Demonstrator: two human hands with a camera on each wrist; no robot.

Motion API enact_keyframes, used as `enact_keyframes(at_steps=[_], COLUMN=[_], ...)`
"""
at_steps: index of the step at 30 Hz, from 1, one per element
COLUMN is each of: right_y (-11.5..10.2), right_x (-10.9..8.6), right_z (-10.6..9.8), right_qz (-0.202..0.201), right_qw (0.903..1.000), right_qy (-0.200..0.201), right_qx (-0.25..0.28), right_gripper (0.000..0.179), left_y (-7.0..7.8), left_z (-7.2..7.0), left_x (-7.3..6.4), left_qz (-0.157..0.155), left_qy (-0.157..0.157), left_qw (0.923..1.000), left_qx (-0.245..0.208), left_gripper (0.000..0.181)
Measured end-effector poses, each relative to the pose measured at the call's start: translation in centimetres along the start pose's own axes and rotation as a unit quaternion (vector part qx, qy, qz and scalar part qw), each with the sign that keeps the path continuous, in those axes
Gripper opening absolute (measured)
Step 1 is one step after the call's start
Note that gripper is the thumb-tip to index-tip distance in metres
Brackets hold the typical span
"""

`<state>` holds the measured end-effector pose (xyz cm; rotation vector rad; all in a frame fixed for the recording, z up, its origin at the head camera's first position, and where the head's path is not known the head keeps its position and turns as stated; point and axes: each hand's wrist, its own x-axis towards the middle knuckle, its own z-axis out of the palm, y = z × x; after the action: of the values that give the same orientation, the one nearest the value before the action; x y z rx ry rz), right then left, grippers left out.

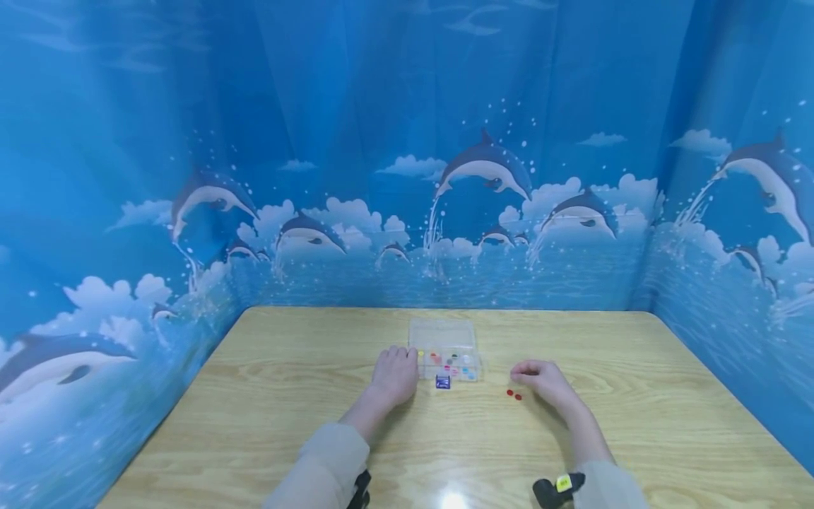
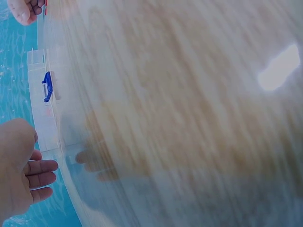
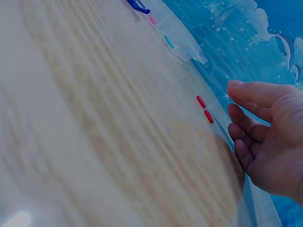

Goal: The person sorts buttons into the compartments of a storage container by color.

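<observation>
A clear plastic compartment box [image 1: 473, 358] lies on the table with its lid tilted back; small coloured pieces sit in its compartments. At the box's left end is my left hand [image 1: 396, 375], its fingers [image 2: 41, 179] fairly straight beside the edge; whether they touch it is hard to tell. To the right of the box, two small red oval pieces [image 3: 204, 109] lie on the table. My right hand [image 1: 545, 382] is just beyond them, fingers [image 3: 253, 130] loosely bent, with nothing visible held. A small blue-purple clip-like piece [image 1: 442, 382] stands at the box's front edge.
The wooden table [image 1: 254, 424] ends at a blue dolphin-print curtain [image 1: 356, 141] behind and at both sides. Black straps, one with a yellow label [image 1: 563, 483], are around the wrists. A bright light reflection shows near the table's front.
</observation>
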<state>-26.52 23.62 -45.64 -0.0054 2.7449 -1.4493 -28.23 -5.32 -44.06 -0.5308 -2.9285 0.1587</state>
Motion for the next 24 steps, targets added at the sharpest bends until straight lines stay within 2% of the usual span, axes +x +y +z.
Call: enact_keyframes(at_steps=[6, 10, 17, 24], right_y=[0.19, 0.37, 0.43, 0.55], right_x=[-0.21, -0.26, -0.32, -0.44], right_z=[0.24, 0.26, 0.32, 0.44], right_qz=[0.014, -0.005, -0.023, -0.065], right_qw=[0.9998, 0.9997, 0.9995, 0.9974], right_qy=[-0.004, -0.007, -0.017, -0.029], right_qx=[-0.011, -0.025, -0.014, -0.016], right_gripper=[0.025, 0.023, 0.016, 0.014], left_y=[-0.03, -0.04, -0.08, -0.08], left_z=[0.00, -0.01, -0.04, -0.14], left_x=[0.02, 0.03, 0.00, -0.08], left_qz=[0.000, 0.001, 0.002, 0.000], left_qy=[0.006, 0.007, 0.006, 0.006], left_qw=[1.0000, 1.0000, 1.0000, 0.9999], left_qx=[-0.005, -0.004, -0.003, -0.011], left_gripper=[0.016, 0.015, 0.015, 0.016])
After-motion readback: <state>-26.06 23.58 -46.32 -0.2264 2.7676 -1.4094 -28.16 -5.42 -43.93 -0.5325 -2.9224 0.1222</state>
